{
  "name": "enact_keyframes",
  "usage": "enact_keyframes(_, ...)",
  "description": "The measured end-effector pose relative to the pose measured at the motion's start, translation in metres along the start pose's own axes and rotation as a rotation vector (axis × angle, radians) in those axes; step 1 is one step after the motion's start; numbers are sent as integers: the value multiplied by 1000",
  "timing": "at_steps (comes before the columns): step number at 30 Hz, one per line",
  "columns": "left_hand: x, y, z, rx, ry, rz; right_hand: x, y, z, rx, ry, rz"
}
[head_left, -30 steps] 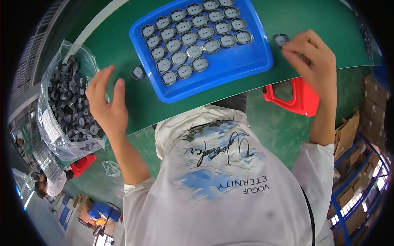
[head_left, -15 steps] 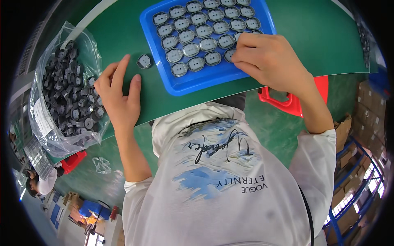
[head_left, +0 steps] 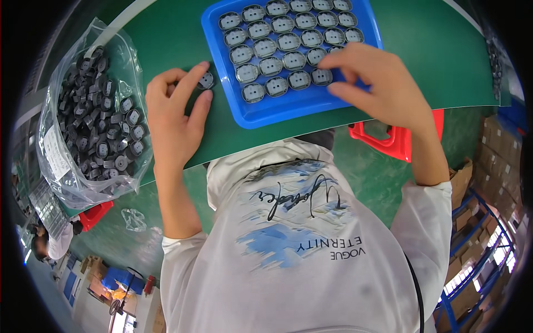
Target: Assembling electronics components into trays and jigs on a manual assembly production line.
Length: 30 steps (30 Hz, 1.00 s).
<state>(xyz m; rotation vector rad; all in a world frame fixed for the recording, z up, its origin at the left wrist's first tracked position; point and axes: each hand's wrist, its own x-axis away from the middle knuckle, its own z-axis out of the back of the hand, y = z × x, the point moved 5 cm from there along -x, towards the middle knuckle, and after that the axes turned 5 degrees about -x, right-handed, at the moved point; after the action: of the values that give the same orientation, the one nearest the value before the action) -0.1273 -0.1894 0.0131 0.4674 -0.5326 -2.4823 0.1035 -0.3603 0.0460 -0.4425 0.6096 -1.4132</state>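
Note:
A loose small round dark-grey part (head_left: 206,81) with a pale face and dark dots lies on the green table, left of the blue tray (head_left: 244,117). My left hand (head_left: 177,114) is at it, its index finger and thumb apart on either side. In the tray, similar parts (head_left: 288,41) stand face up in rows. Over the tray's right side hovers my right hand (head_left: 377,83), thumb and index finger spread with nothing between them. Just beside those fingertips sits the last part (head_left: 322,76) of the nearest row. My right hand hides some of the tray behind it.
A clear plastic bag (head_left: 125,180) full of loose dark parts (head_left: 102,122) lies at the table's left. The green tabletop (head_left: 172,39) curves along its edge. Red plastic stools (head_left: 388,145) stand below it. Boxes on blue shelving (head_left: 461,261) are at the right.
My right thumb and index finger have spread apart at the nearest row's right end. My left hand has moved right to the loose part. The view has shifted slightly.

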Motion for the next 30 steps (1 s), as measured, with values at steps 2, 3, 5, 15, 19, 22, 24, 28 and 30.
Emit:
enact_keyframes(2, 0, 0, 0, 20, 19, -11, 12, 15, 23, -350, 52, -326)
enact_keyframes(3, 1, 0, 1, 19, 22, -10, 20, 22, 26, -349, 50, -323)
enact_keyframes(5, -4, 1, -2, 60, 2, 63, 53, 47, 48, -585, 415, -428)
enact_keyframes(15, 8, 0, 4, -18, 113, -90, 98, 63, 28, 109, 427, -380)
enact_keyframes(19, 10, 0, 9, 30, 173, -88, 121, 71, 42, -13, 602, -351)
enact_keyframes(22, 7, 16, 11, 137, 221, -80, 119, 68, 40, 214, 345, -337)
enact_keyframes(24, -4, 43, 11, 253, 241, -185, 122, 70, 45, 238, 374, -357)
enact_keyframes(28, -25, 115, -14, 236, 151, -373, 111, 81, 56, 69, 447, -442)
enact_keyframes(30, -33, 139, -38, 257, 184, -468, 110, 92, 58, -121, 425, -580)
